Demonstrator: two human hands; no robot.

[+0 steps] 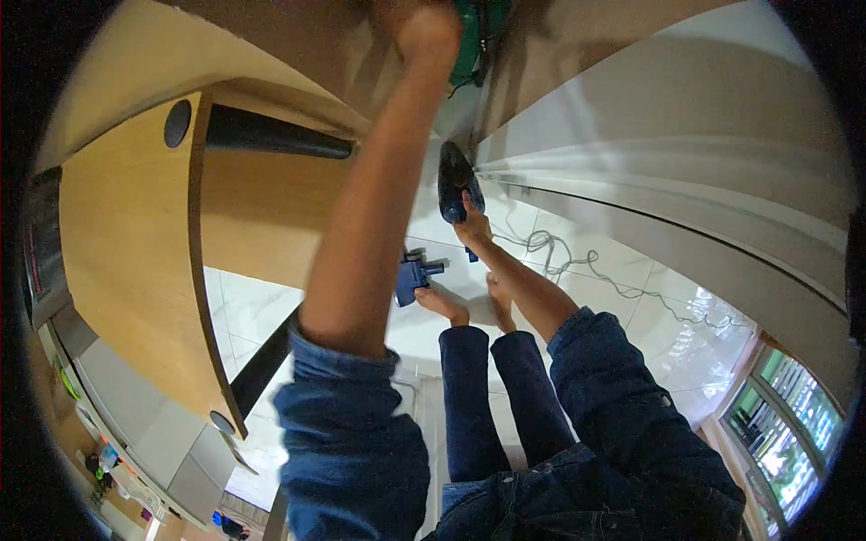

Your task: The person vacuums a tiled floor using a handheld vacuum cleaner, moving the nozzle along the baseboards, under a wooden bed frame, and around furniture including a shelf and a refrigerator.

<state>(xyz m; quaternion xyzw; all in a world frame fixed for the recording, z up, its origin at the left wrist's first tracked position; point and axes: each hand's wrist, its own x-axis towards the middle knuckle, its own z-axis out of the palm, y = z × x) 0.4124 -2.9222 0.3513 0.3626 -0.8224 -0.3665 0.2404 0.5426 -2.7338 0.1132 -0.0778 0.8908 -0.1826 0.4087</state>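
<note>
My right hand grips a dark blue handheld vacuum cleaner with a glossy dark body, held over the white tiled floor. My left arm stretches far forward, and my left hand is blurred at the top edge of the view. Its fingers are partly cut off, so what it holds or touches is unclear. A dark green object appears just beside it. On the floor by my bare foot lies a blue vacuum floor head, partly hidden behind my left forearm.
A wooden table with black legs stands at left. A thin grey cord lies in loops on the tiles at right, beside a long pale panel. A window is at lower right.
</note>
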